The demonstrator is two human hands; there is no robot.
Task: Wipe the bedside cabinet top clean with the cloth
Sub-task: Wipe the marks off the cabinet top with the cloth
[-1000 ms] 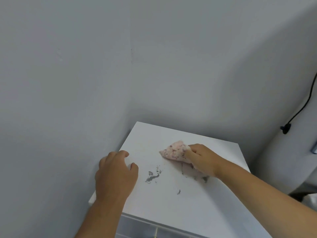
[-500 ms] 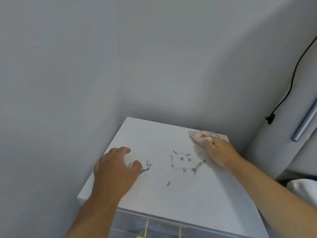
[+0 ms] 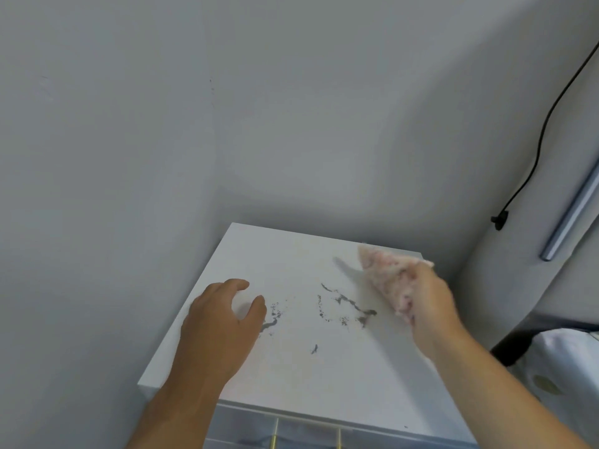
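The white bedside cabinet top (image 3: 285, 254) fills the lower middle of the head view, pushed into a wall corner. Dark grey smears (image 3: 348, 304) streak its centre, with more smudges (image 3: 272, 319) beside my left thumb and a small fleck (image 3: 313, 349) nearer the front. My right hand (image 3: 431, 306) grips a pink speckled cloth (image 3: 387, 273) at the right rear of the top; the cloth looks tilted up and blurred. My left hand (image 3: 220, 325) rests flat on the left side of the top, fingers apart, holding nothing.
Grey walls close in behind and to the left. A black cable (image 3: 547, 118) hangs down to a plug (image 3: 499, 219) on the right. A metal bar (image 3: 573, 215) and white bedding (image 3: 564, 361) lie to the right. Gold drawer handles (image 3: 275, 432) show below the front edge.
My right hand swept the cloth from the centre to the right rear, then drew it slightly nearer and tilted it up. Dark smears are spread where it passed. My left hand stayed put.
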